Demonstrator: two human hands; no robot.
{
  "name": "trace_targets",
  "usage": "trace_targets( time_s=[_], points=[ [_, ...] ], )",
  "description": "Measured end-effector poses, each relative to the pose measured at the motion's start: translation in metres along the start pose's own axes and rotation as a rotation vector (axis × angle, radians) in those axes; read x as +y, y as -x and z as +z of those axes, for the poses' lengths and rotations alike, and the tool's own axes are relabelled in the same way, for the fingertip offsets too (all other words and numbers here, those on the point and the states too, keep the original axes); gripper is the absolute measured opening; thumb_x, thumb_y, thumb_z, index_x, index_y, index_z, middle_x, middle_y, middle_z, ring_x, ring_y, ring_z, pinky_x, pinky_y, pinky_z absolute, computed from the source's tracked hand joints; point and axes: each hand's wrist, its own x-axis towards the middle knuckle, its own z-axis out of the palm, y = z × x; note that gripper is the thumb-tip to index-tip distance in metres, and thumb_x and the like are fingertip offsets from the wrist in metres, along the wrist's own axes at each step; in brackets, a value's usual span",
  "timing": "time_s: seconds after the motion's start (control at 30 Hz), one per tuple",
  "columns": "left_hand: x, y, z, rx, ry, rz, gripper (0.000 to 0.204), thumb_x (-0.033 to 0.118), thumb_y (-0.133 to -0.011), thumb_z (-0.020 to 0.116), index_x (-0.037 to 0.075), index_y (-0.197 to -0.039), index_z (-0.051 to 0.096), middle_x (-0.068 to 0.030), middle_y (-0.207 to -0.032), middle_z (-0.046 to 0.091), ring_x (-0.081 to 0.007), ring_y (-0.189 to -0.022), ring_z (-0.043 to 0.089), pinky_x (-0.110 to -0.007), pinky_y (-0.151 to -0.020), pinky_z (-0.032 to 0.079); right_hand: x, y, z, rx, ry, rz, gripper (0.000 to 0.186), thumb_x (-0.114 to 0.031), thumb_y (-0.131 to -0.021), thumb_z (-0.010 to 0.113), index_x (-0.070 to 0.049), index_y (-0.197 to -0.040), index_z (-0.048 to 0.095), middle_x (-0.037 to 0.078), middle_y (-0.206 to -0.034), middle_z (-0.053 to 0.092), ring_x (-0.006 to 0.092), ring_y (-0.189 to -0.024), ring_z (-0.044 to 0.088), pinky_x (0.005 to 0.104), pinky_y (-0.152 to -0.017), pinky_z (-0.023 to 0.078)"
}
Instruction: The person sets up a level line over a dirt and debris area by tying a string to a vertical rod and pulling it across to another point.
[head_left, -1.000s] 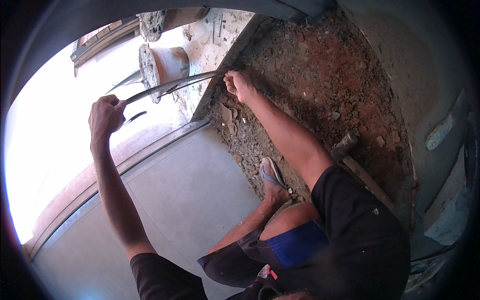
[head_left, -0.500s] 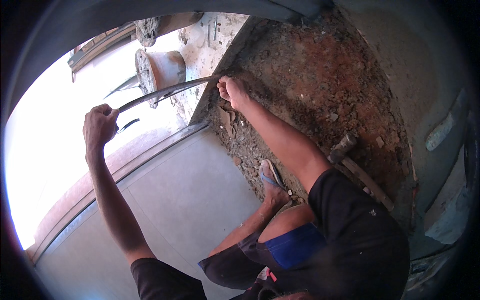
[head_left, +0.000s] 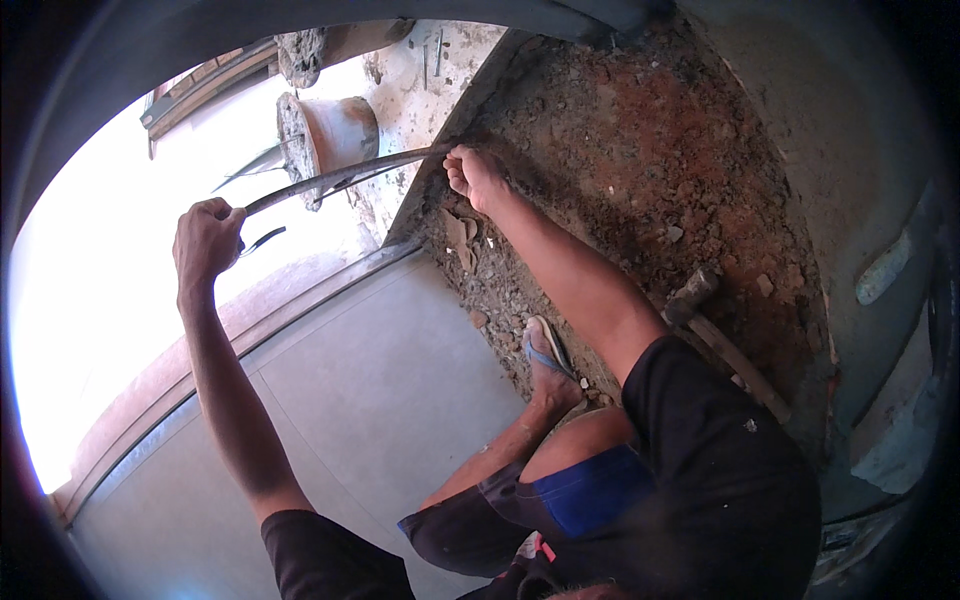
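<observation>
A long dark metal bar runs from my left hand up and right to my right hand. My left hand is closed around its near end, held out over the bright area at the left. My right hand grips the bar's far end right at the edge of a bed of reddish-brown rubble. The bar's tip sits where the rubble meets a pale plastered wall.
A hammer lies on the rubble at the right. My foot in a sandal rests at the rubble's edge on grey floor tiles. A round terracotta pot stands beyond the bar. A low ledge borders the tiles.
Both hands and the bar have shifted slightly left and up in view, keeping their grip. The foot and hammer stay where they were.
</observation>
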Motion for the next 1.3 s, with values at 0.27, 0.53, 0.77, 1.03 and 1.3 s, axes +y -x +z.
trace_targets(
  time_s=[0.27,0.53,0.77,1.03,1.3],
  points=[
    [0.0031,0.0003,-0.0015,-0.030,0.012,-0.034,0.022,0.022,-0.082,0.057,0.004,-0.078,0.069,-0.0058,-0.059,0.064,-0.0142,-0.052,0.062,-0.031,-0.063,0.050,-0.0014,0.0008,-0.0033,0.011,0.057,-0.006,0.013,-0.021,-0.089,0.055,-0.008,-0.087,0.057,0.003,-0.078,0.062,0.0075,-0.059,0.055,0.0196,-0.047,0.049],
    [0.0002,-0.0010,0.0008,-0.038,0.019,-0.042,0.021,0.022,-0.082,0.058,0.005,-0.079,0.069,-0.0064,-0.060,0.065,-0.0142,-0.054,0.063,-0.031,-0.063,0.050,-0.0042,0.0003,-0.0056,0.017,0.068,-0.016,0.014,-0.023,-0.088,0.058,-0.009,-0.088,0.058,0.002,-0.077,0.062,0.0073,-0.060,0.055,0.0197,-0.048,0.049],
    [0.0032,0.0008,0.0010,-0.025,0.016,-0.047,0.021,0.022,-0.082,0.058,0.005,-0.078,0.069,-0.0066,-0.061,0.065,-0.0144,-0.055,0.063,-0.032,-0.065,0.050,-0.0067,0.0017,-0.0044,0.016,0.085,-0.033,0.014,-0.022,-0.088,0.061,-0.007,-0.088,0.059,0.002,-0.075,0.061,0.0066,-0.056,0.054,0.0185,-0.046,0.047],
    [0.0021,0.0008,0.0003,-0.030,0.007,-0.033,0.022,0.023,-0.082,0.058,0.005,-0.078,0.069,-0.0062,-0.061,0.066,-0.0143,-0.054,0.063,-0.032,-0.065,0.050,-0.0078,0.0014,-0.0031,0.024,0.090,-0.026,0.012,-0.020,-0.088,0.061,-0.008,-0.087,0.060,0.001,-0.074,0.061,0.0064,-0.056,0.054,0.0184,-0.046,0.047],
    [0.0005,0.0013,-0.0007,-0.020,0.012,-0.028,0.023,0.024,-0.082,0.058,0.004,-0.080,0.070,-0.0074,-0.061,0.065,-0.0147,-0.054,0.063,-0.032,-0.064,0.051,-0.0079,0.0040,-0.0011,0.013,0.065,-0.030,0.011,-0.019,-0.089,0.059,-0.009,-0.087,0.059,0.001,-0.074,0.060,0.0065,-0.056,0.054,0.0189,-0.046,0.047]
  ],
)
